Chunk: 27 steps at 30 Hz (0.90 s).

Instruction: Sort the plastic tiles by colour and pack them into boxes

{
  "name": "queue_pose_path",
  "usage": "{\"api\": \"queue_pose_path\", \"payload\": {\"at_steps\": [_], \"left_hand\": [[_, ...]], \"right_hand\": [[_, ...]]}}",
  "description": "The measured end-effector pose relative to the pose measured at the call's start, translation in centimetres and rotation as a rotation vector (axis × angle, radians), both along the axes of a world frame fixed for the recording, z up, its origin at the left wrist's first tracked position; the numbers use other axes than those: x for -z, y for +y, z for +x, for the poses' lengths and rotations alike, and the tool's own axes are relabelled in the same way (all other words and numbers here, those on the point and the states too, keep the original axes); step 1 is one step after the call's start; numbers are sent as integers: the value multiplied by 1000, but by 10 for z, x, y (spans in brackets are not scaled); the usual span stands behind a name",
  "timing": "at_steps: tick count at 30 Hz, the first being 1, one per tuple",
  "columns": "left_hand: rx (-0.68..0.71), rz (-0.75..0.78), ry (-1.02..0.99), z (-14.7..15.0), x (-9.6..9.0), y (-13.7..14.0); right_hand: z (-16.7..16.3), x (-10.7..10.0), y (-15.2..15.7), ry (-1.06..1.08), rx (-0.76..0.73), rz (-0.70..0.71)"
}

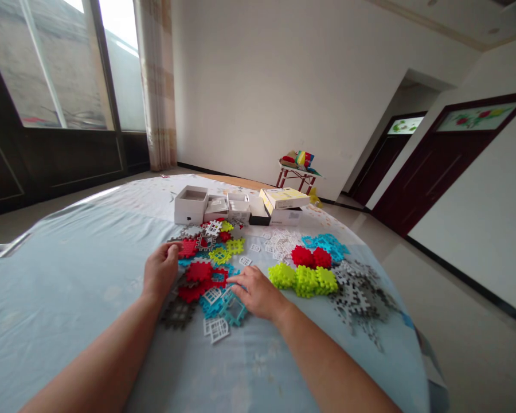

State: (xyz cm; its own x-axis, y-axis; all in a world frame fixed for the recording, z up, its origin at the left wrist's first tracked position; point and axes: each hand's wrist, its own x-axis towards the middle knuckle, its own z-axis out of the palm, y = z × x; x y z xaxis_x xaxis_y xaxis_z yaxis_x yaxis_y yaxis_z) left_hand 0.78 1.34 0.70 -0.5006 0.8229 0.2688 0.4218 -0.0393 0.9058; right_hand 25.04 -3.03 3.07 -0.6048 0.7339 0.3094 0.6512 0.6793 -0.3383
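Note:
A mixed heap of toothed plastic building tiles lies between my two hands. My left hand [161, 268] is at its left side, fingers curled and closed on the edge of a red tile [189, 248]. My right hand [258, 291] reaches in from the right, fingers stretched and apart, their tips by a red frame tile [220, 278] and a blue frame tile [234, 310]. A solid red tile [199, 271] and a lime-green frame tile [219, 255] lie between the hands. White window pieces [218, 331] rest at the heap's near end. The undersides of my fingers are hidden.
Sorted piles stand to the right: lime-green tiles [303, 279], red tiles [312, 257], blue tiles [329, 246], grey tiles [356, 295] and white window pieces [281, 244]. Open boxes [191, 206] line the back of the round, cloth-covered table [90, 275]. A small side table [300, 170] stands beyond.

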Motion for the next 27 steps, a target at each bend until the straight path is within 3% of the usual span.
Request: {"api": "queue_pose_path", "payload": {"at_steps": [4,10,20,23,27], "left_hand": [[-1,4,5,-1,2,1],[11,-39,34,-3,-1,1],[-2,-62,51,-5,0,3],[-1,-63,50,-6,2,4],[-4,-65,51,-6,3,5]], "right_hand": [[-3,-1,3,-53,-33,-55],[0,-7,1,74,-68,-204],[11,-11,0,415,-70,-623],[18,-16,4,495,-13,-588],[36,-28,22,490,129,-373]]}}
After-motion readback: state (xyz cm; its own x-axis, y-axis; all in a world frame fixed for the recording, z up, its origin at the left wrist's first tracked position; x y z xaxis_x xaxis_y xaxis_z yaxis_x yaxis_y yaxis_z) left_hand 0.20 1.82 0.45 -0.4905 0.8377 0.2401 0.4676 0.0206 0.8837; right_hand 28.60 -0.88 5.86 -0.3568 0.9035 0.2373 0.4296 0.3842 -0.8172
